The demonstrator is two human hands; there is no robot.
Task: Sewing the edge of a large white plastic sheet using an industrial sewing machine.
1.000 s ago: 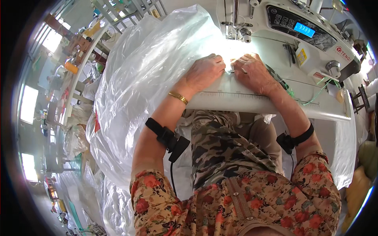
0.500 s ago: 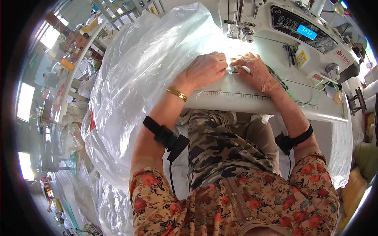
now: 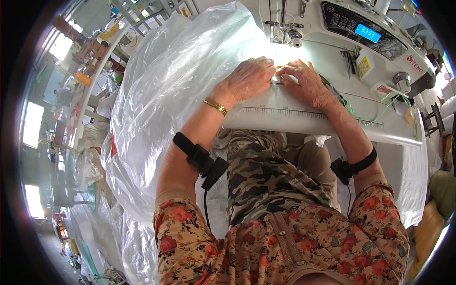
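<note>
My left hand (image 3: pixel 251 78) rests at the edge of a big, clear plastic sheet (image 3: pixel 175 76), its fingers bent and pressed together on it. Just beside it, my right hand (image 3: pixel 306 84) has thumb and forefinger pinched, the tips meeting my left fingertips. Strong light washes out that spot, so what the right fingers pinch cannot be made out. Both hands are on the pale sewing table (image 3: pixel 332 116), in front of a white sewing machine's needle area (image 3: pixel 293 38). A small dark mark shows under the fingertips.
The plastic sheet billows off the table's left side toward the floor. Along the front edge runs a printed ruler (image 3: pixel 285 110). Tweezers or snips (image 3: pixel 350 62) lie right of the needle, and green thread (image 3: pixel 382 111) trails nearby. A grey metal rack (image 3: pixel 156 12) stands behind.
Both hands stay together by the needle area, with only a slight shift of the fingers. The whole view has moved a little.
</note>
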